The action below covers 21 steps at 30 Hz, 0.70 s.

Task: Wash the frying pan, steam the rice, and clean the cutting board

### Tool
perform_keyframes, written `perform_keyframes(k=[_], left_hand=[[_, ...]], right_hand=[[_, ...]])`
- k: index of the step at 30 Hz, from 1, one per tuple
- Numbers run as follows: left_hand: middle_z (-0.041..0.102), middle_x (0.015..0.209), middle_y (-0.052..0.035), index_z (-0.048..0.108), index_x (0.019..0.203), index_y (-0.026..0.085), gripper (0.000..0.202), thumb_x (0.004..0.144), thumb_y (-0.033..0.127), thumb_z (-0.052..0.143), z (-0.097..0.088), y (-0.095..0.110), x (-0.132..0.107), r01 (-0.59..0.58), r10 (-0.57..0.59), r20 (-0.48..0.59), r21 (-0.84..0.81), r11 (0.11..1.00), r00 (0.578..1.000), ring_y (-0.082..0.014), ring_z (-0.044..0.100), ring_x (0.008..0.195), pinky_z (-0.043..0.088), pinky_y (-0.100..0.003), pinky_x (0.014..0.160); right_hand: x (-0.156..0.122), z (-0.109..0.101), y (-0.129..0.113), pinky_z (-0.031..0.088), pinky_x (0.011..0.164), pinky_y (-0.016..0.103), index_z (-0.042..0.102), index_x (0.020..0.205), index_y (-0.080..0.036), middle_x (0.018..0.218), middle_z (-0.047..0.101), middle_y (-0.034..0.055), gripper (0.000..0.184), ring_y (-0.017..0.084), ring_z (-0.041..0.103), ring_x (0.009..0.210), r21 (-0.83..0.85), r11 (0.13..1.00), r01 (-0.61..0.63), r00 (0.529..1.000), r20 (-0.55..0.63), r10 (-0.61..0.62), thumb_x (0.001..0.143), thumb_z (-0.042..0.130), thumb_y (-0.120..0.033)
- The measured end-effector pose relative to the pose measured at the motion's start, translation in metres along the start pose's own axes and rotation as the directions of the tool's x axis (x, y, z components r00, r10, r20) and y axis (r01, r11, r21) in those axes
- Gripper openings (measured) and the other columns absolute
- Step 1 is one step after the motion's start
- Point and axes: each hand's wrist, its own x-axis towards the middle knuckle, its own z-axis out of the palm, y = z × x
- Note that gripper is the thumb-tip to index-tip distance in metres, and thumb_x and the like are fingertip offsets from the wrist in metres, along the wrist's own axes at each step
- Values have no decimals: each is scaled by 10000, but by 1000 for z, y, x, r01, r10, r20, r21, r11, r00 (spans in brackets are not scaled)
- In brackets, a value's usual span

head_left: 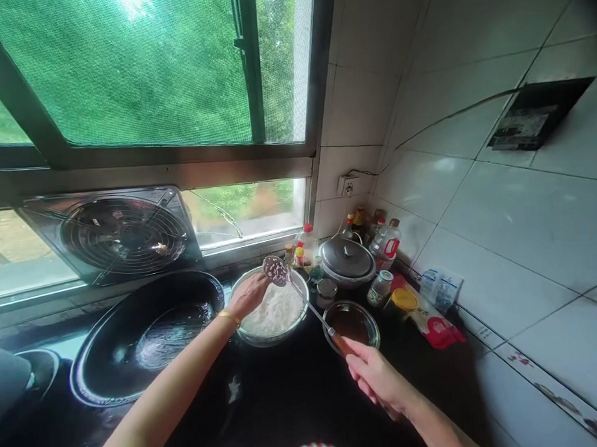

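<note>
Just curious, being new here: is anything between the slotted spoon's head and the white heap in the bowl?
Only the left hand is close: it reaches over the bowl's left side, right beside the slotted spoon's head; whether it touches it is unclear. Nothing else visible stands between the head and the white heap.

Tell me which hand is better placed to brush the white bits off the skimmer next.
Probably the left hand: it reaches over the bowl, right by the skimmer head, while the right hand grips the brown handle.
</note>
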Motion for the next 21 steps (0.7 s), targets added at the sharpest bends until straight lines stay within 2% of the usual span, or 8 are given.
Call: perform_keyframes(k=[3, 5, 9, 13, 16, 18, 19, 21], left_hand=[[560, 779, -73, 596, 858, 176, 192, 867, 246, 417, -7, 0, -7, 83, -79, -72, 63, 995, 994, -174, 516, 723, 421, -302, 707], [549, 756, -67, 595, 865, 172, 213, 878, 269, 406, -18, -1, -4, 85, -73, -110, 106, 991, 991, -172, 500, 710, 408, -299, 692], [581, 890, -93, 595, 996, 176, 254, 899, 264, 378, -30, -6, 10, 32, -9, -156, 143, 989, 988, -179, 498, 795, 400, -304, 728], [581, 846, -93, 610, 897, 159, 245, 895, 253, 384, -15, -11, 11, 76, -47, -188, 151, 986, 981, -181, 494, 779, 389, -305, 722], [546, 713, -62, 597, 724, 161, 267, 881, 237, 395, 2, -10, 0, 86, -82, -32, 124, 989, 996, -160, 476, 669, 368, -282, 644], [521, 662, -46, 580, 674, 161, 268, 869, 232, 410, 5, -6, -6, 86, -92, 53, 105, 991, 994, -148, 458, 615, 353, -272, 603], [521, 662, -46, 581, 686, 160, 255, 866, 233, 416, 4, -4, -7, 100, -104, 34, 107, 989, 994, -149, 461, 614, 355, -272, 602], [558, 743, -68, 594, 790, 152, 223, 874, 233, 405, -3, 1, -3, 124, -112, -102, 121, 985, 988, -166, 495, 690, 383, -285, 653]], right_hand=[[7, -2, 3, 231, 299, 122, 379, 1334, -299, 653, 424, -52, 478, 15, 332, 368, 2, 1000, -4, 1000, -4, 4, 860, 407, -348], [8, -3, 4, 232, 299, 122, 386, 1330, -296, 659, 433, -49, 473, 14, 330, 369, 9, 1000, -9, 1000, 4, 9, 860, 409, -344], [5, 1, 5, 231, 296, 120, 378, 1336, -287, 651, 427, -51, 484, 14, 324, 368, 31, 999, -16, 999, 37, 14, 858, 418, -348], [2, 4, 5, 229, 291, 122, 366, 1344, -291, 644, 420, -55, 498, 14, 316, 361, 48, 999, -7, 999, 53, 4, 854, 428, -358], [2, 4, 6, 233, 293, 124, 369, 1342, -293, 648, 423, -54, 495, 16, 327, 364, 69, 997, 17, 999, 29, -19, 855, 424, -360], [4, 3, 7, 235, 297, 125, 374, 1338, -294, 649, 423, -53, 490, 17, 330, 367, 67, 997, 25, 1000, 18, -26, 856, 423, -361], [5, 3, 8, 237, 298, 126, 374, 1338, -294, 649, 422, -53, 489, 18, 331, 368, 60, 998, 25, 1000, 16, -26, 856, 422, -360], [7, 4, 10, 236, 298, 126, 366, 1343, -295, 648, 419, -54, 491, 18, 331, 368, 43, 999, 17, 1000, 16, -17, 859, 417, -353]])
